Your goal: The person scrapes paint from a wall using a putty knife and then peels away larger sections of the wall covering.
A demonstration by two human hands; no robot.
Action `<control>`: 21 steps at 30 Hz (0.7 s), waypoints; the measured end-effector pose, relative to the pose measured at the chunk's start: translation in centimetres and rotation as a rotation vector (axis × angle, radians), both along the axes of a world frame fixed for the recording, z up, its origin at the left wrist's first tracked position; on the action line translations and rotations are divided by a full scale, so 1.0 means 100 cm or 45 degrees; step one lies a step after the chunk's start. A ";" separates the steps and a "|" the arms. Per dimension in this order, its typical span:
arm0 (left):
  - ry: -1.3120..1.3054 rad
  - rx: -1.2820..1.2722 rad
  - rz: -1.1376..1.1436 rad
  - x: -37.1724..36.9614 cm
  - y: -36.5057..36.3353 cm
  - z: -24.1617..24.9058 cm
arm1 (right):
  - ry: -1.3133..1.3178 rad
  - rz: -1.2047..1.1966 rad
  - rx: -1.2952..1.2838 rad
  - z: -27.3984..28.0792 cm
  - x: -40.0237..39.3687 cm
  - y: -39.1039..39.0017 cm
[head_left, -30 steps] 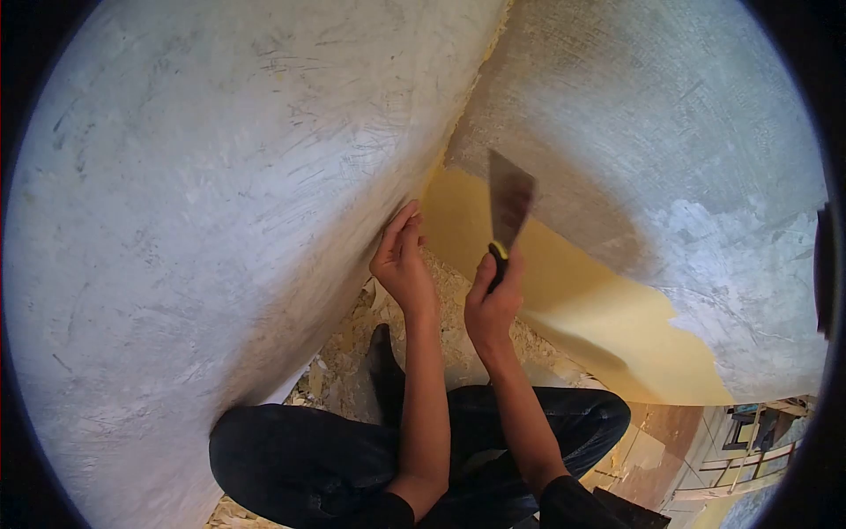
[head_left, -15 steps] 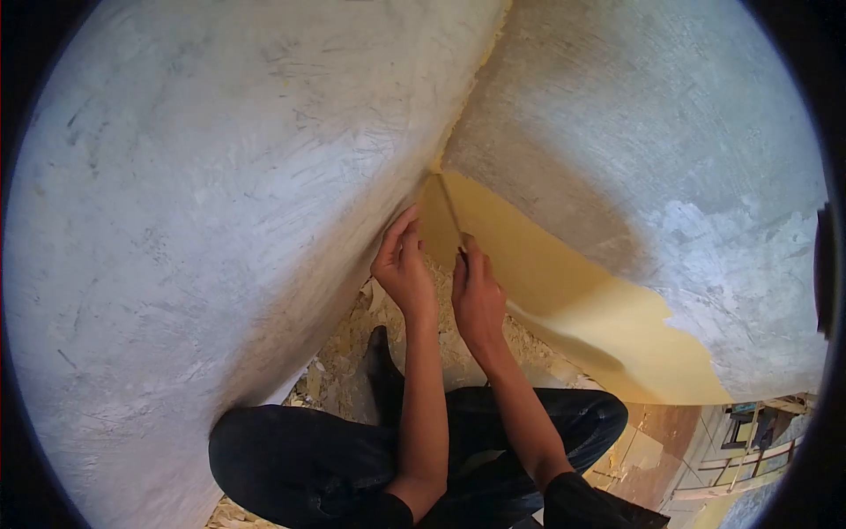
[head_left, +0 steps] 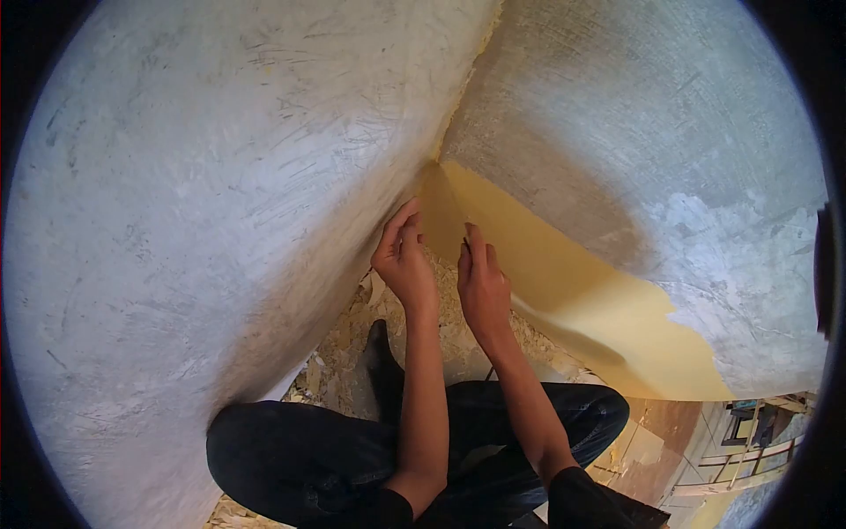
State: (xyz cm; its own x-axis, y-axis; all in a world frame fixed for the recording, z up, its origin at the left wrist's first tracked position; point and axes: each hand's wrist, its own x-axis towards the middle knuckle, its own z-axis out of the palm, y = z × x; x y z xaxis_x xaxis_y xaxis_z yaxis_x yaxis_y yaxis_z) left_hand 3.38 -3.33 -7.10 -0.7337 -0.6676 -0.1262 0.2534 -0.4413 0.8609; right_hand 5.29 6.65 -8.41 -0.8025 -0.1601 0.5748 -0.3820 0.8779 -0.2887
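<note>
My right hand [head_left: 483, 280] is closed around a thin-bladed scraper [head_left: 466, 242]. Its dark handle shows at the fingers, and the blade blurs against the yellow strip toward the corner. My left hand [head_left: 405, 260] is at the left side of the corner, fingers bent and close together, their tips at the left edge of the yellow strip [head_left: 564, 278]. What they hold, if anything, is hidden. That smooth yellow strip runs along the bottom of the right wall [head_left: 608, 115], below grey plaster. The left wall [head_left: 220, 176] is whitish and scuffed.
Yellowish flakes and scraps [head_left: 344, 353] litter the floor around a dark boot [head_left: 382, 370]. My bent knees [head_left: 300, 450] are close to both walls. Wooden framing [head_left: 745, 472] and floor tiles show at the lower right. A ragged yellow line [head_left: 471, 75] runs up the corner.
My right hand has risen slightly and the scraper has turned, so its blade stands out less against the yellow strip. The left hand has barely moved.
</note>
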 end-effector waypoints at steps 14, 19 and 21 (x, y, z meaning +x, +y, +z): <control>-0.016 -0.041 -0.005 -0.003 -0.001 -0.010 | 0.174 0.030 -0.287 -0.009 -0.003 -0.008; -0.031 -0.020 -0.031 0.000 -0.002 -0.007 | 0.026 0.020 -0.264 0.003 -0.002 -0.012; -0.021 -0.055 -0.020 -0.002 -0.002 -0.008 | 0.007 0.006 -0.238 0.001 -0.003 -0.010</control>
State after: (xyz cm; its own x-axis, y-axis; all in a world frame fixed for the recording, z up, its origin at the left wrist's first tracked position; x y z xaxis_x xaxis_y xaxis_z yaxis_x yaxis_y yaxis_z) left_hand 3.14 -3.55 -7.89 -0.7421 -0.6613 -0.1098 0.2324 -0.4075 0.8832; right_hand 4.95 5.69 -8.28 -0.7985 -0.0543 0.5995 -0.3884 0.8074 -0.4441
